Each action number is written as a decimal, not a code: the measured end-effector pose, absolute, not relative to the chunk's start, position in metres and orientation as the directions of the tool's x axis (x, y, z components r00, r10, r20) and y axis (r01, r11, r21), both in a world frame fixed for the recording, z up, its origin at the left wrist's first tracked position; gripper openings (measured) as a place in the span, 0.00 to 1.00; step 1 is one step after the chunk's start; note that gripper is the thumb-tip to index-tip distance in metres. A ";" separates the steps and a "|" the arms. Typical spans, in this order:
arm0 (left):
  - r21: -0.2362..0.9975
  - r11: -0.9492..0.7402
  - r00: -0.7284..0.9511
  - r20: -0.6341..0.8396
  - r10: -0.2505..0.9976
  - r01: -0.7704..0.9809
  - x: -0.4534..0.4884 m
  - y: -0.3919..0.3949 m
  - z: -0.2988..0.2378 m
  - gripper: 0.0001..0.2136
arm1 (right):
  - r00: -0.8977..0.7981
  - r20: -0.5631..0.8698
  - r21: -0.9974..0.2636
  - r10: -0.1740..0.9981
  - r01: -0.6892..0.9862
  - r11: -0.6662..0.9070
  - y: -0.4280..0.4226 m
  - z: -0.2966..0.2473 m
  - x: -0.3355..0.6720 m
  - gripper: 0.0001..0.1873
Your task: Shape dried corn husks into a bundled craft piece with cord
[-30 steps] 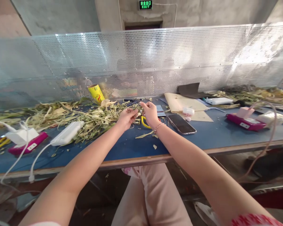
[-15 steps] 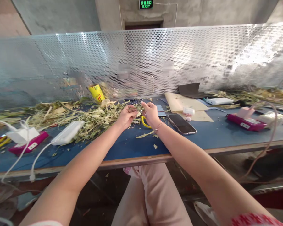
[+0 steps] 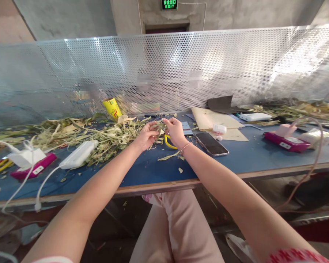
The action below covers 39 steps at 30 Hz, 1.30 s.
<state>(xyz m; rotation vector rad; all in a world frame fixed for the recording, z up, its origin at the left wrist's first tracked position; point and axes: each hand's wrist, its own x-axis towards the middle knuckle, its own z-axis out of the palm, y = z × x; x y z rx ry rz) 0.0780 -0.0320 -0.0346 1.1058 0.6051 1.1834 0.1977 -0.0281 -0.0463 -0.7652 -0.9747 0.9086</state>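
Observation:
Both hands meet above the blue table (image 3: 235, 160), a little past its middle. My left hand (image 3: 146, 136) and my right hand (image 3: 175, 130) each pinch a small pale green piece of plant husk (image 3: 160, 127) held between them, fingers closed on it. A bead bracelet circles my right wrist. Yellow-handled pliers (image 3: 168, 143) lie on the table just under my right hand. A heap of dried stalks and husks (image 3: 98, 137) spreads to the left of my hands.
A black phone (image 3: 211, 144) lies right of my hands, with brown paper (image 3: 214, 122) behind it. White chargers (image 3: 78, 155) with cables and pink devices (image 3: 286, 142) lie at both sides. A yellow tube (image 3: 112, 108) leans on the perforated metal screen (image 3: 164, 69).
The hands stayed in place; the fingers worked the husk piece, which now shows more spread out between them.

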 end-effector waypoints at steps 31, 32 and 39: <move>0.786 -0.565 0.206 0.527 0.824 0.250 0.073 -0.031 -0.035 0.10 | 0.074 0.609 -0.767 0.789 0.305 0.564 -0.033 -0.050 0.197 0.16; 0.809 -0.537 0.184 0.506 0.843 0.237 0.074 -0.033 -0.035 0.10 | 0.084 0.622 -0.756 0.778 0.323 0.570 -0.034 -0.050 0.197 0.16; 0.956 -0.178 0.117 0.209 0.971 -0.235 0.092 -0.037 -0.043 0.06 | 0.138 0.671 -0.722 0.729 0.348 0.598 -0.037 -0.052 0.193 0.15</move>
